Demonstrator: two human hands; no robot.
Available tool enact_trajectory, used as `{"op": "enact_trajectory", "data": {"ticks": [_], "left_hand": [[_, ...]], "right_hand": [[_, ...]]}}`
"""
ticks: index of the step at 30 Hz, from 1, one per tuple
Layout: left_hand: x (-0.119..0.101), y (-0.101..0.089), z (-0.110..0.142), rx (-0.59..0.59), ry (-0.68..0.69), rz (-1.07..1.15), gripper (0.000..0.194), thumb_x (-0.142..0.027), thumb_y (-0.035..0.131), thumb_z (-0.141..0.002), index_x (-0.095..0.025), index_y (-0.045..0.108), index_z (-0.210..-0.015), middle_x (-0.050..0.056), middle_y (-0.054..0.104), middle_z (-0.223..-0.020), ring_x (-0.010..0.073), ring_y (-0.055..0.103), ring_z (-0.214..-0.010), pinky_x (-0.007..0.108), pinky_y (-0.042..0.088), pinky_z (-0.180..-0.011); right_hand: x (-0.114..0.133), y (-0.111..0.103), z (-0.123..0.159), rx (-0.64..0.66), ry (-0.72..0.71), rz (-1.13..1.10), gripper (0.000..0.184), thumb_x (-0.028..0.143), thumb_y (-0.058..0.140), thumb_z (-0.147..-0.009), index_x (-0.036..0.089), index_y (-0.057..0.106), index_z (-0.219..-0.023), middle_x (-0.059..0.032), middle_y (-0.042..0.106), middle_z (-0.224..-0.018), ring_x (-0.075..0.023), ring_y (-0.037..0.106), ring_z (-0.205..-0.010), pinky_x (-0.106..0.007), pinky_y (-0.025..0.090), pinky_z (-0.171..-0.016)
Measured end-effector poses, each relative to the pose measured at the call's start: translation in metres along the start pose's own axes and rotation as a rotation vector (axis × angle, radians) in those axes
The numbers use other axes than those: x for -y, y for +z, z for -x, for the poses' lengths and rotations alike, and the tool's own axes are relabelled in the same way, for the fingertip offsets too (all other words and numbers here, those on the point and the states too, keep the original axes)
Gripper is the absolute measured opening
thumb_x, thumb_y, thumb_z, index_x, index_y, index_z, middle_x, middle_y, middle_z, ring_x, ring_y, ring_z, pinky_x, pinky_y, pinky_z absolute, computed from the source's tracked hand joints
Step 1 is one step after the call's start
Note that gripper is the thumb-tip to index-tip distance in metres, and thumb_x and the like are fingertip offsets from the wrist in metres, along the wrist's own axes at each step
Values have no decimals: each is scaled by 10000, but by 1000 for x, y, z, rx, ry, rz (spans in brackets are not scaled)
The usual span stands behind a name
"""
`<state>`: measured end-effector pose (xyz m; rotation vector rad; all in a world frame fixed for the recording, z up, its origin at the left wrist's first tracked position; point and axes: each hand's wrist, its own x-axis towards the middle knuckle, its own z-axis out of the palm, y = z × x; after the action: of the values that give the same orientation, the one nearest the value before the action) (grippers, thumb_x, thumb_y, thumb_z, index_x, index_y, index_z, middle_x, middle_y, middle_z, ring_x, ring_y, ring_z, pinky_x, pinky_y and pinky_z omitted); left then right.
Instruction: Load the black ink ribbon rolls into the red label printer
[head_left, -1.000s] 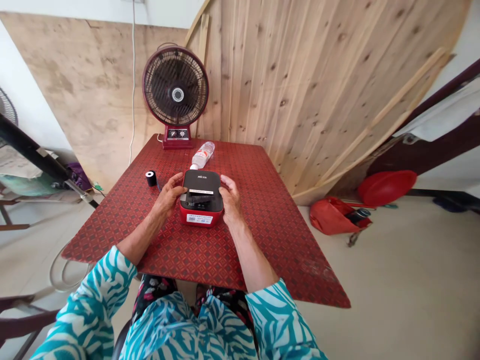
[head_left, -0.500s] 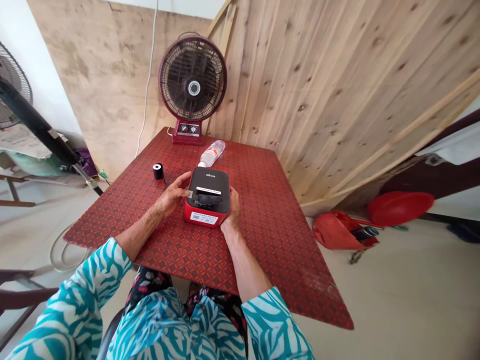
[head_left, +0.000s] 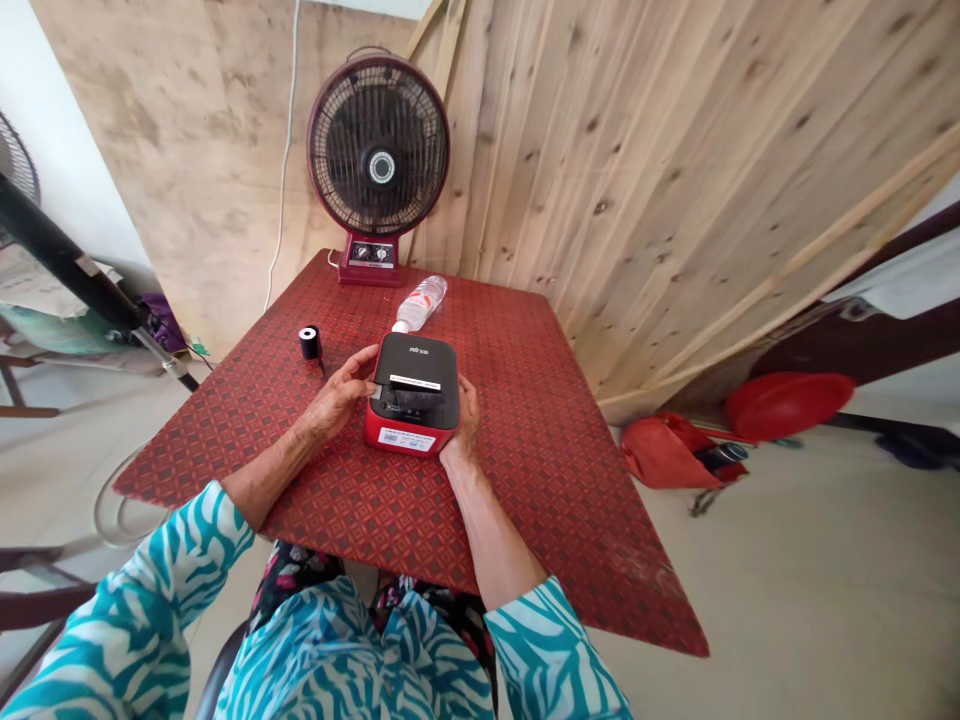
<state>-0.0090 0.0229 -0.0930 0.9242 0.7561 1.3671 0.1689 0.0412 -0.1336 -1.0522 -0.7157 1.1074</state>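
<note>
A small printer (head_left: pixel 417 362) with a black top and red sides sits on the patterned table between my hands. Dark glossy material shows at the slot in its top, and a white label is stuck on its near side. My left hand (head_left: pixel 342 392) grips the printer's left side, thumb on the upper edge by a small grey tab. Against the right side, my right hand (head_left: pixel 464 425) is curled round the casing, its fingertips partly hidden. A small roll (head_left: pixel 309 343), black outside with a white end, stands to the left. Just behind the printer lies a clear plastic bottle (head_left: pixel 421 303).
At the back of the red table (head_left: pixel 570 520) stands a dark red fan (head_left: pixel 379 160). Behind it are wooden boards (head_left: pixel 600 200). A black pole (head_left: pixel 67 265) slants at the left. On the floor to the right are a red bag (head_left: pixel 664 450) and a red basin (head_left: pixel 787 403).
The view has shifted slightly, so the scene sits a little further left. Both hands keep their hold on the printer, with no clear movement of it on the table.
</note>
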Motion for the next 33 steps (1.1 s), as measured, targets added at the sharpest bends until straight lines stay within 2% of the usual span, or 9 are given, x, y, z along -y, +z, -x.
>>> {"op": "enact_trajectory", "data": {"ticks": [7, 13, 16, 19, 22, 24, 26, 28, 33], "left_hand": [[5, -1, 0, 13, 54, -29, 600, -172, 681, -635, -248, 642, -1229, 48, 607, -1399, 283, 427, -1417, 400, 407, -1118], [5, -3, 0, -30, 38, -76, 562, -205, 695, -642, -265, 659, -1200, 46, 593, -1414, 287, 478, -1374, 410, 412, -1104], [-1, -5, 3, -77, 66, -211, 388, -260, 704, -660, -235, 718, -1047, 61, 570, -1436, 306, 498, -1348, 422, 416, -1090], [-18, -5, 11, -113, 239, -533, 164, -326, 709, -729, -214, 744, -843, 84, 642, -1321, 306, 555, -1264, 443, 414, -1080], [-43, 5, 14, 33, 382, -872, 137, -350, 734, -751, -248, 779, -829, 86, 738, -1033, 279, 642, -1044, 440, 449, -1024], [-58, 18, 6, 224, 365, -1030, 147, -343, 738, -757, -276, 799, -872, 73, 752, -920, 263, 660, -926, 417, 472, -978], [-66, 31, -13, 375, 303, -1154, 142, -325, 728, -757, -293, 804, -873, 59, 758, -901, 257, 669, -876, 392, 484, -939], [-68, 41, -38, 432, 243, -1278, 136, -299, 725, -734, -298, 802, -846, 48, 760, -908, 254, 677, -819, 370, 499, -880], [-55, 49, -89, 431, 136, -1583, 201, -225, 802, -564, -293, 764, -749, 41, 747, -815, 280, 689, -815, 334, 504, -795]], "right_hand": [[-4, -1, -3, 6, -11, 2, 419, 507, 583, -779, 224, 644, -1082, 19, 701, -860, -116, 574, -665, -251, 447, -641], [-13, -3, -11, 6, -56, 39, 422, 512, 576, -790, 225, 673, -1083, -25, 741, -1006, -175, 649, -897, -316, 512, -796], [-15, -1, -12, 20, -95, 26, 407, 506, 570, -787, 226, 685, -1059, -25, 740, -1004, -189, 644, -957, -337, 506, -850], [-13, 1, -12, 42, -126, 3, 377, 488, 568, -780, 235, 696, -1029, -19, 735, -985, -197, 634, -984, -350, 494, -887], [-10, 4, -11, 40, -143, -4, 352, 465, 571, -771, 239, 711, -1001, -25, 723, -1015, -207, 620, -1023, -377, 467, -956], [-8, 5, -11, 31, -156, 4, 341, 452, 567, -767, 242, 718, -989, -29, 711, -1045, -212, 610, -1053, -391, 442, -1002], [-6, 6, -11, 25, -174, 6, 327, 440, 561, -766, 245, 721, -974, -29, 704, -1052, -213, 602, -1070, -394, 426, -1028], [-5, 7, -11, 30, -178, -1, 306, 423, 558, -764, 250, 720, -958, -22, 703, -1038, -208, 601, -1064, -391, 423, -1036], [-3, 11, -13, 36, -179, -17, 245, 340, 541, -768, 260, 720, -915, -7, 706, -993, -193, 599, -1051, -371, 432, -1038]]}}
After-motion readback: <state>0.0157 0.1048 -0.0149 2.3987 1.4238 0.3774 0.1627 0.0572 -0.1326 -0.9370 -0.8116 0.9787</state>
